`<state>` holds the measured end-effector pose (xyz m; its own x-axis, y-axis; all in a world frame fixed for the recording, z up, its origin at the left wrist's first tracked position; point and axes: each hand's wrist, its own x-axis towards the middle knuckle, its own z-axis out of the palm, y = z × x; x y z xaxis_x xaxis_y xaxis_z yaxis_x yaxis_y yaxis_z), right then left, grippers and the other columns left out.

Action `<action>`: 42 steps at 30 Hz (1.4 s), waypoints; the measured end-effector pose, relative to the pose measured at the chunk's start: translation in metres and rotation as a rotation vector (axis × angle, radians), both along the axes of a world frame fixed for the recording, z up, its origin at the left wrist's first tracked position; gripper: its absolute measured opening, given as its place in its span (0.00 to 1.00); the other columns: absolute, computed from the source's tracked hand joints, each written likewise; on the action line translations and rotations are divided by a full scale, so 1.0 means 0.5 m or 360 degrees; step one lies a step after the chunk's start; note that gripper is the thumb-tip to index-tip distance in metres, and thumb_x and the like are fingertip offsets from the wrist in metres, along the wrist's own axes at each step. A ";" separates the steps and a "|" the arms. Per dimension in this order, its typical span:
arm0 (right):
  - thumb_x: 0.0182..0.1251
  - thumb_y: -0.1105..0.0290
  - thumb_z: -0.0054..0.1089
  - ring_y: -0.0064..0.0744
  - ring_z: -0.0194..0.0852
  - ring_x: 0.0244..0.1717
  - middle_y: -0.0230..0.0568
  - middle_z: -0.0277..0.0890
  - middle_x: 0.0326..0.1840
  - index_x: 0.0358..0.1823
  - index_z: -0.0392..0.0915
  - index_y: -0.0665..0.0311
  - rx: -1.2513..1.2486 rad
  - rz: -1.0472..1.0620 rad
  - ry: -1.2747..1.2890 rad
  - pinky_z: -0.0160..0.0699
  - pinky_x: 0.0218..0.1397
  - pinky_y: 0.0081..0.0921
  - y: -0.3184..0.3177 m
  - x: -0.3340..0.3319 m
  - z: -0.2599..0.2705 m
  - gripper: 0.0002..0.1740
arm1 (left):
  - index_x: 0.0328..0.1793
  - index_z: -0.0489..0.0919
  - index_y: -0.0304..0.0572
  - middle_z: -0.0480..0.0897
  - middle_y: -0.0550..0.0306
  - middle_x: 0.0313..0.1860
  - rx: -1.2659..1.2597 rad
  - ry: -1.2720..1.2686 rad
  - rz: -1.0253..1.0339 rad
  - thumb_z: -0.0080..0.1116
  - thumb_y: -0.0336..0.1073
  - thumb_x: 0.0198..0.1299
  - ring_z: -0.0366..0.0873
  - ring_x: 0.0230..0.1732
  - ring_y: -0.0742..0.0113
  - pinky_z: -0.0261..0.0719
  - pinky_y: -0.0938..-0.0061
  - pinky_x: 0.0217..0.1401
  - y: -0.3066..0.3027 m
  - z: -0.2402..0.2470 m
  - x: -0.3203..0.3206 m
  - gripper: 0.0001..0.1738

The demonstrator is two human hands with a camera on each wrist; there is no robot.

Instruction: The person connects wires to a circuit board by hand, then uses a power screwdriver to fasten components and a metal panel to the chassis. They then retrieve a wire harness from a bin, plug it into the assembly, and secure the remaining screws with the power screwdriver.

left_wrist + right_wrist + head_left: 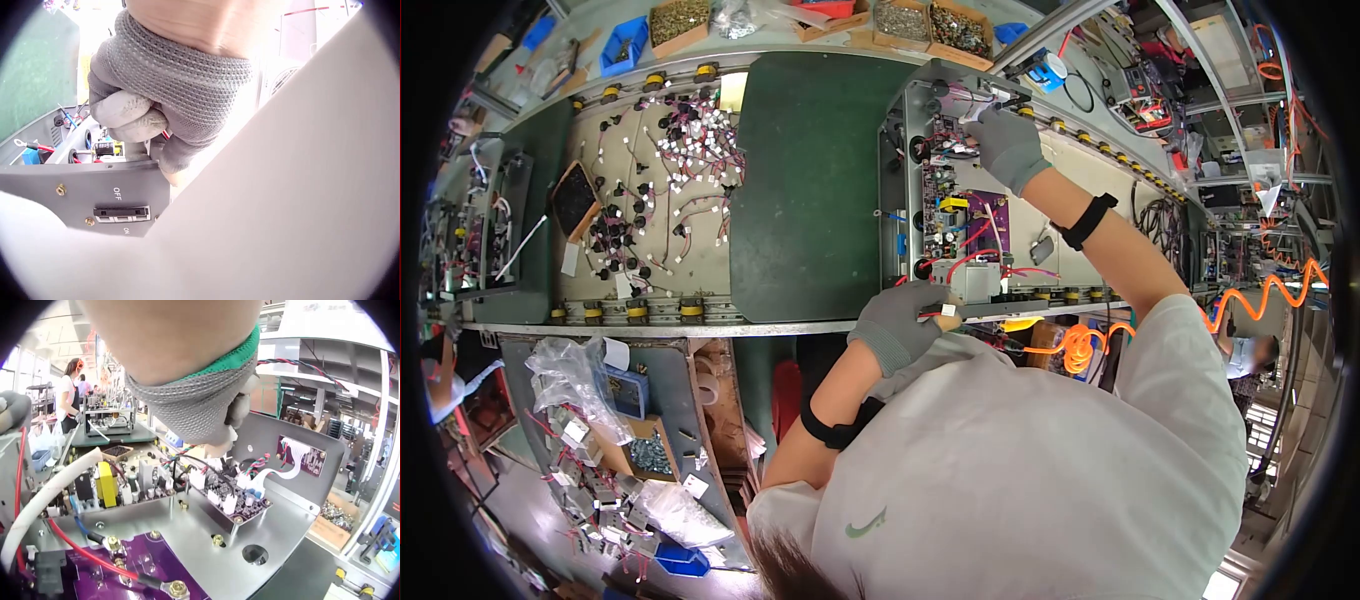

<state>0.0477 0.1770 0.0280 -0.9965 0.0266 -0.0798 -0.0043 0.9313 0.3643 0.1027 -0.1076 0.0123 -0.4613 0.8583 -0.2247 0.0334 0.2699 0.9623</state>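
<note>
Both gloved hands (pixel 900 325) (pixel 1005 145) have curled fingers (pixel 128 115), the right arm (pixel 1110 235) extended farther.

Fingertips of right grip (pixel 194 412) partly hidden, purple board (pixel 131 565) cut off at bottom

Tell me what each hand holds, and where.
The left hand seems to hold the chassis end panel by its upper corner. What the right hand holds, if anything, cannot be told.

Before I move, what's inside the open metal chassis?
The chassis holds a purple board, a yellow component, a red cable and a board raised on metal posts. The right hand covers part of the interior; the boards mostly hide what lies beneath them.
</note>
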 end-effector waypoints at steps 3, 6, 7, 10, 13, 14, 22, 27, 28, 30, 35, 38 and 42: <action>0.53 0.66 0.59 0.42 0.77 0.34 0.40 0.78 0.31 0.37 0.82 0.55 -0.0374 -0.0380 0.0039 0.74 0.36 0.36 -0.001 0.009 -0.009 0.10 | 0.46 0.81 0.43 0.82 0.50 0.42 -0.0007 -0.0031 0.0007 0.65 0.38 0.50 0.80 0.42 0.58 0.77 0.72 0.48 0.000 0.001 -0.001 0.16; 0.53 0.63 0.60 0.44 0.77 0.34 0.44 0.79 0.31 0.37 0.82 0.57 -0.0444 -0.0367 0.0220 0.74 0.38 0.36 0.029 0.016 -0.036 0.11 | 0.46 0.82 0.44 0.82 0.50 0.42 -0.0017 -0.0039 -0.0015 0.64 0.37 0.50 0.80 0.42 0.58 0.77 0.72 0.48 0.000 -0.001 -0.002 0.15; 0.53 0.63 0.60 0.44 0.77 0.34 0.44 0.79 0.31 0.37 0.82 0.57 -0.0442 -0.0364 0.0212 0.74 0.38 0.36 0.033 0.013 -0.036 0.11 | 0.46 0.82 0.44 0.82 0.51 0.42 -0.0016 -0.0019 -0.0022 0.64 0.37 0.50 0.80 0.42 0.59 0.77 0.72 0.48 0.000 -0.002 -0.002 0.15; 0.52 0.63 0.62 0.45 0.77 0.34 0.45 0.80 0.31 0.39 0.82 0.58 -0.0626 -0.0592 0.0074 0.74 0.40 0.34 0.037 0.015 -0.041 0.13 | 0.46 0.82 0.45 0.82 0.51 0.43 -0.0065 -0.0065 -0.0045 0.64 0.37 0.51 0.80 0.42 0.59 0.77 0.72 0.49 -0.001 0.007 -0.007 0.15; 0.54 0.64 0.57 0.43 0.77 0.40 0.39 0.80 0.39 0.41 0.83 0.50 -0.0644 -0.0628 0.0216 0.75 0.43 0.37 0.051 0.033 -0.068 0.13 | 0.46 0.82 0.45 0.82 0.51 0.42 -0.0030 -0.0099 -0.0031 0.63 0.37 0.51 0.80 0.43 0.59 0.77 0.72 0.49 -0.001 0.001 -0.005 0.15; 0.53 0.65 0.57 0.43 0.77 0.40 0.38 0.79 0.40 0.41 0.83 0.49 -0.0621 -0.0423 0.0337 0.75 0.42 0.37 0.056 0.039 -0.072 0.13 | 0.46 0.82 0.45 0.82 0.51 0.42 -0.0031 -0.0104 -0.0028 0.63 0.37 0.51 0.80 0.43 0.59 0.77 0.72 0.49 -0.001 0.000 -0.004 0.15; 0.50 0.71 0.57 0.44 0.78 0.35 0.36 0.79 0.35 0.39 0.83 0.52 -0.0461 -0.0349 0.0320 0.76 0.38 0.36 0.020 0.040 -0.050 0.14 | 0.46 0.81 0.46 0.82 0.51 0.42 0.0017 -0.0074 -0.0061 0.63 0.38 0.51 0.80 0.44 0.59 0.77 0.71 0.50 -0.001 0.000 -0.007 0.15; 0.51 0.68 0.55 0.44 0.79 0.36 0.40 0.81 0.36 0.39 0.83 0.54 -0.0817 -0.0529 0.0707 0.76 0.41 0.34 0.026 0.052 -0.088 0.13 | 0.47 0.81 0.47 0.82 0.52 0.43 0.0038 -0.0051 -0.0044 0.63 0.39 0.52 0.80 0.44 0.59 0.77 0.71 0.50 -0.002 -0.011 -0.003 0.16; 0.51 0.68 0.55 0.44 0.79 0.36 0.40 0.81 0.36 0.39 0.83 0.54 -0.0819 -0.0527 0.0695 0.76 0.41 0.34 0.022 0.051 -0.089 0.13 | 0.47 0.81 0.47 0.82 0.52 0.43 0.0038 -0.0008 -0.0055 0.62 0.40 0.52 0.80 0.44 0.58 0.77 0.71 0.50 -0.002 -0.011 -0.003 0.16; 0.51 0.67 0.56 0.46 0.79 0.35 0.44 0.80 0.33 0.39 0.83 0.55 -0.0919 -0.0682 0.0704 0.76 0.40 0.34 0.013 0.048 -0.087 0.13 | 0.47 0.81 0.47 0.82 0.52 0.43 0.0016 -0.0004 -0.0061 0.62 0.40 0.53 0.80 0.44 0.58 0.77 0.71 0.50 -0.001 -0.011 -0.003 0.15; 0.49 0.64 0.59 0.45 0.79 0.34 0.44 0.80 0.31 0.40 0.82 0.54 -0.0753 -0.0669 0.0633 0.76 0.39 0.34 0.044 0.053 -0.105 0.14 | 0.46 0.81 0.48 0.82 0.52 0.43 0.0020 0.0011 -0.0085 0.61 0.40 0.53 0.80 0.45 0.57 0.77 0.71 0.50 -0.001 -0.013 -0.002 0.15; 0.50 0.62 0.60 0.45 0.79 0.34 0.44 0.80 0.32 0.42 0.82 0.54 -0.0689 -0.0745 0.0463 0.76 0.39 0.34 0.054 0.050 -0.066 0.16 | 0.46 0.81 0.48 0.82 0.52 0.43 -0.0004 0.0014 -0.0092 0.62 0.39 0.53 0.80 0.45 0.56 0.76 0.70 0.51 0.000 -0.013 -0.003 0.14; 0.51 0.62 0.61 0.45 0.79 0.35 0.43 0.81 0.33 0.45 0.81 0.54 -0.0852 -0.0603 0.0487 0.76 0.41 0.34 0.066 0.058 -0.060 0.18 | 0.46 0.81 0.46 0.82 0.51 0.43 0.0005 -0.0011 -0.0090 0.62 0.37 0.52 0.80 0.45 0.56 0.76 0.70 0.50 0.000 -0.008 -0.006 0.14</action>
